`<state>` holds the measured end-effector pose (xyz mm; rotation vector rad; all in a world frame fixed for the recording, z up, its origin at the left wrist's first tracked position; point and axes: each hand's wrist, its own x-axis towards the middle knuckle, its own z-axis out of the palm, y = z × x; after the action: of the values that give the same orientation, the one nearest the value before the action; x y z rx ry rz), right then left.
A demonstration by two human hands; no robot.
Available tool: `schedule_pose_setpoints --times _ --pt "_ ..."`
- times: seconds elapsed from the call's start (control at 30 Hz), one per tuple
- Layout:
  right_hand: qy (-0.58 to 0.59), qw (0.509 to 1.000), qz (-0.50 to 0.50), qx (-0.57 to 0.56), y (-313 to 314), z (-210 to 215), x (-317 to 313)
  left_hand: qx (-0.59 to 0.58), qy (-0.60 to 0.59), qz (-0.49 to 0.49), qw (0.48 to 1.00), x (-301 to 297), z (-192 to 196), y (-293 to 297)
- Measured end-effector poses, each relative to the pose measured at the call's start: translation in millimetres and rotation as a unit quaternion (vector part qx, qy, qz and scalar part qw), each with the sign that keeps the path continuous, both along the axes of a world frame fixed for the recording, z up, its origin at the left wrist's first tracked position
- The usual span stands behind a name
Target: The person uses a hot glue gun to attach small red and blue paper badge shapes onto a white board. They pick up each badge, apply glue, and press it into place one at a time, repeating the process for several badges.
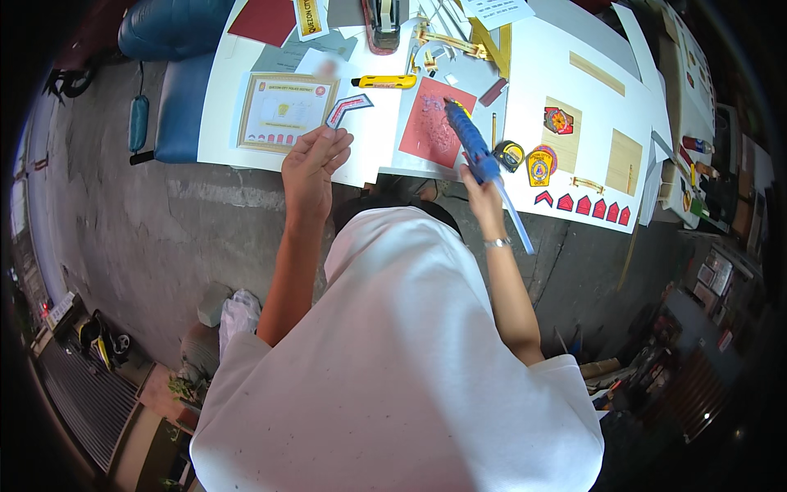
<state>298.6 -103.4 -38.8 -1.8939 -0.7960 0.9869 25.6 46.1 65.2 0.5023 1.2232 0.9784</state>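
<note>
Between the thumb and fingers of my left hand (315,164) is a chevron-shaped patch (348,107), red and white with a dark edge, held up over the table. My right hand (482,193) grips a blue hot glue gun (469,135) by its handle, and a pale glue stick trails from its back end. The gun's tip hangs over a red sheet (426,146) marked with whitish residue. A framed certificate (288,112) lies left of my left hand. Just beyond the patch rests a yellow utility knife (384,82).
On the white board (525,184) at right are several small red patches (584,205), a yellow badge patch (540,166) and wooden pieces (630,156). A tape measure (509,154) sits beside the glue gun. Farther back stands a tape dispenser (384,29). A blue padded seat (182,111) adjoins the table's left edge.
</note>
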Motion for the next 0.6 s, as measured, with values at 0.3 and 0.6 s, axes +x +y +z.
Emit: schedule_pose_setpoints --times 0.3,0.6 --pt "-0.144 0.987 -0.033 -0.065 24.5 -112.3 -18.0 0.02 -0.006 -0.033 0.999 -23.5 -7.7 6.6" --pt "-0.32 0.945 -0.065 0.014 20.5 -134.5 -27.6 0.068 0.025 -0.085 0.994 -30.3 6.9 16.3"
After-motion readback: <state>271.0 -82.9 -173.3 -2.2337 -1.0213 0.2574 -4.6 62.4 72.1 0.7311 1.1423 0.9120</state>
